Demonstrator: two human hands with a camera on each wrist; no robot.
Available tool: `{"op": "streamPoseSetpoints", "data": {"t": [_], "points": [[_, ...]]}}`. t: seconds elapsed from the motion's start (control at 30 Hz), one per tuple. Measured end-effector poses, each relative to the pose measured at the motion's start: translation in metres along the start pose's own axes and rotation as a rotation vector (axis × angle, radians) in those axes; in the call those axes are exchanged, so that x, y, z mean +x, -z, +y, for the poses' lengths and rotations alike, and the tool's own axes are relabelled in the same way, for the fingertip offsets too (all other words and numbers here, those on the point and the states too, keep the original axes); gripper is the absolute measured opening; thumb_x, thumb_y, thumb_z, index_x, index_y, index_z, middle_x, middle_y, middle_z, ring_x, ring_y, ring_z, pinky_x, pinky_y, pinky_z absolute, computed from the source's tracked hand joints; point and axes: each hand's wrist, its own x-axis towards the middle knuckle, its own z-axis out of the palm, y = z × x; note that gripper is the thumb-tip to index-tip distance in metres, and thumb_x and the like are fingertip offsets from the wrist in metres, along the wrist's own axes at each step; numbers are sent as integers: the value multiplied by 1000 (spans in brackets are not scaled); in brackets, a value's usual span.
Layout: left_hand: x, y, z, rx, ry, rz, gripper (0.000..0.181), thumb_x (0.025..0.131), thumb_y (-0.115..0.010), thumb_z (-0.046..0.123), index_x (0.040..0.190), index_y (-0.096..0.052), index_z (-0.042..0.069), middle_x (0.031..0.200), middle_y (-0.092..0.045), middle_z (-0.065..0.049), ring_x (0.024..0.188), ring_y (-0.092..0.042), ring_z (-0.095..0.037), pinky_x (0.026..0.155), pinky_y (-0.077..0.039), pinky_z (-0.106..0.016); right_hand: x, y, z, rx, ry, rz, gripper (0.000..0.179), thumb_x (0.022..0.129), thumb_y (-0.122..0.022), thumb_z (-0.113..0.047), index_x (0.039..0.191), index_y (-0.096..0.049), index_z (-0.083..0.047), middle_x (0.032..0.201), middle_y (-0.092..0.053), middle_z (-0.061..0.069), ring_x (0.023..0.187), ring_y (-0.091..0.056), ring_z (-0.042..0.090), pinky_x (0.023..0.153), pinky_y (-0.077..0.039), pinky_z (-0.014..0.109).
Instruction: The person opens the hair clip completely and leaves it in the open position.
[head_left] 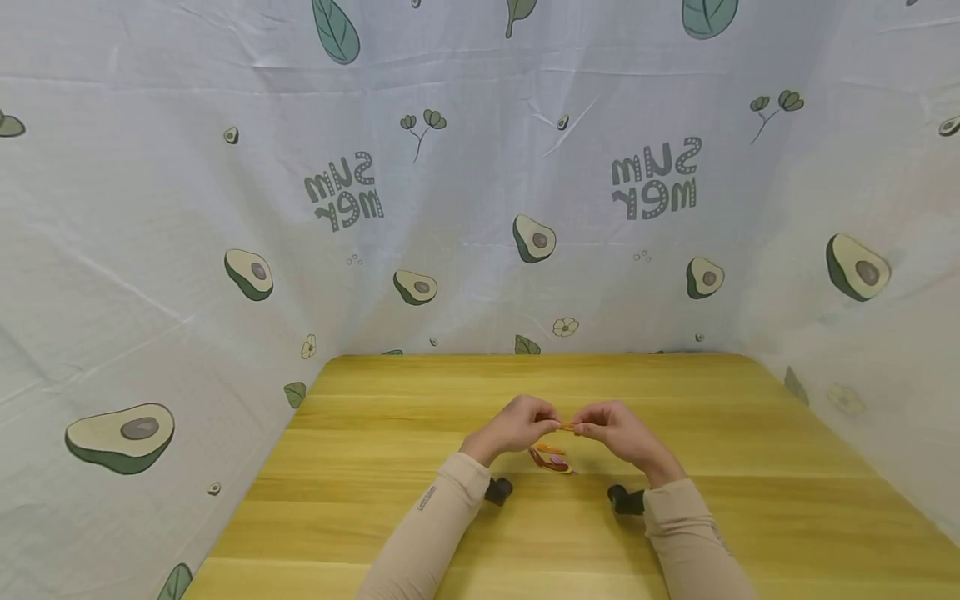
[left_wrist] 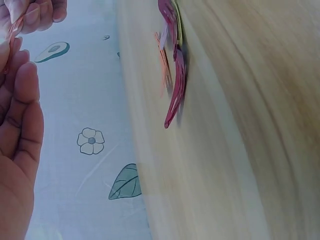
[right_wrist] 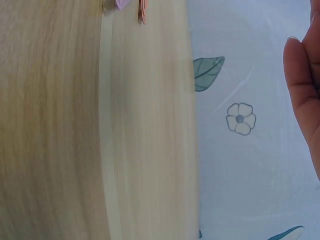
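Two hands, left hand [head_left: 516, 423] and right hand [head_left: 621, 431], are pinching a slim orange piece [head_left: 567, 427] at the head view's lower centre. Left wrist view: red clips [left_wrist: 180, 65] are lying upper centre; uneven pulling is risking slippage onto them. Right wrist view: the pinch is falling outside the frame.

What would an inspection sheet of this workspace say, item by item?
Surface: yellowish wood-grain table.
Job's things: a held orange piece; on the table, a loose orange piece, dark red pieces and a lilac piece.
Clutter: nothing seen.
Hands: left hand and right hand both pinch the held orange piece; a black device sits by the left wrist, another by the right.
Cables: nothing seen.
Surroundings: white cloth printed with avocados, leaves and flowers.
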Motion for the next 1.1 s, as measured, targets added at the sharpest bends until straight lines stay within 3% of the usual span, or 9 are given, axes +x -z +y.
{"op": "streamPoseSetpoints", "data": {"t": [0.2,0.5,0.73,1.1], "points": [[-6,3,-1,17,1,19,20,103,-57,16,106,-73,4,99,-73,-15,67,-49,-3,63,-46,-18,1,-5,-6,-12,-17,21,20,101,-59,-13,105,-72,3,107,-70,20,95,-64,11,90,-53,41],[-17,11,-5,43,-8,64,18,99,-64,20,105,-76,9,99,-75,-2,81,-62,0,71,-51,-17,5,-12,-10,-15,29,5,18,99,-61,-10,103,-71,3,106,-69,26,93,-65,16,81,-52,25],[-26,19,-11,35,-59,69,16,97,-67,19,102,-78,10,97,-74,-1,82,-61,0,72,-51,-17,11,-20,-12,7,35,-11,13,98,-63,-9,98,-68,2,101,-68,26,89,-65,20,80,-53,28],[-37,26,-15,36,-42,54,13,94,-70,15,101,-79,9,99,-75,-3,84,-64,-1,72,-52,-17,16,-27,-21,2,13,-58,14,98,-62,-7,99,-69,5,99,-68,25,85,-64,19,79,-54,38]]}}
